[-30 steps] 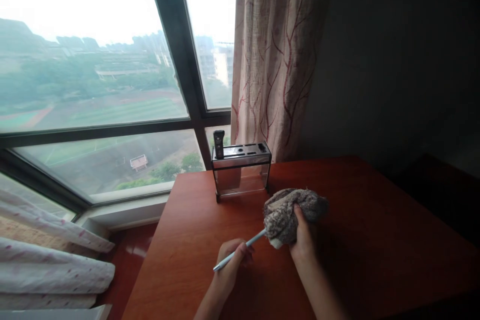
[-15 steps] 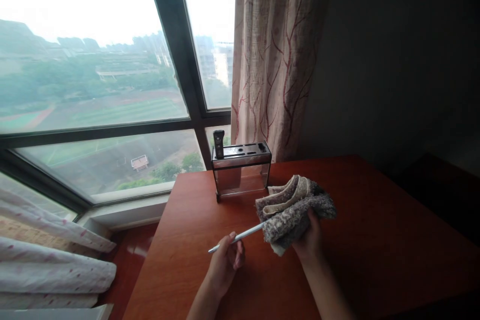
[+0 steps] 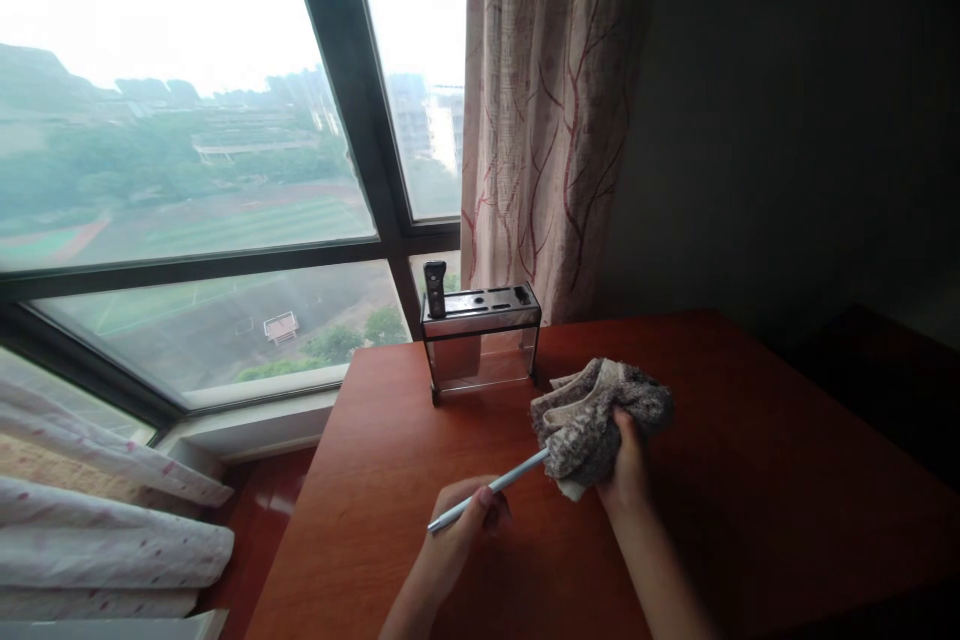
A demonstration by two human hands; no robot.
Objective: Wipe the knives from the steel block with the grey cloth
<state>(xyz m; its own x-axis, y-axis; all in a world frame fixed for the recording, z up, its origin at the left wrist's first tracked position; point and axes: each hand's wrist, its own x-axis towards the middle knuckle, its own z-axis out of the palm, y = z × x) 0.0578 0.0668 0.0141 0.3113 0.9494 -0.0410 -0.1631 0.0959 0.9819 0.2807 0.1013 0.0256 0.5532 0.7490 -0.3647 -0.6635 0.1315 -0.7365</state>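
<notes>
My left hand (image 3: 466, 518) is closed round a slim, silvery rod (image 3: 517, 472), thumb along its upper side. One end of the rod points toward me at the lower left. Its other end disappears into a folded, shaggy grey-brown cloth (image 3: 600, 425), so what lies inside is hidden. My right hand (image 3: 628, 465) grips this cloth from the right, thumb on top, squeezing it round the covered end. Both hands are above the reddish-brown table (image 3: 390, 450). Behind them stands a knife block (image 3: 484, 305) with a metal top and clear sides; one black handle (image 3: 435, 288) sticks up from its left end.
The knife block is near the table's far edge, by a patterned curtain (image 3: 540, 140). A large window (image 3: 187, 170) fills the left side, with a pale curtain (image 3: 97, 530) low at the left. A dark wall (image 3: 765, 120) is at the right.
The cloth has moved slightly right and is squeezed tighter by my right hand. My left hand and the rod have shifted a little right, and its grip has turned.
</notes>
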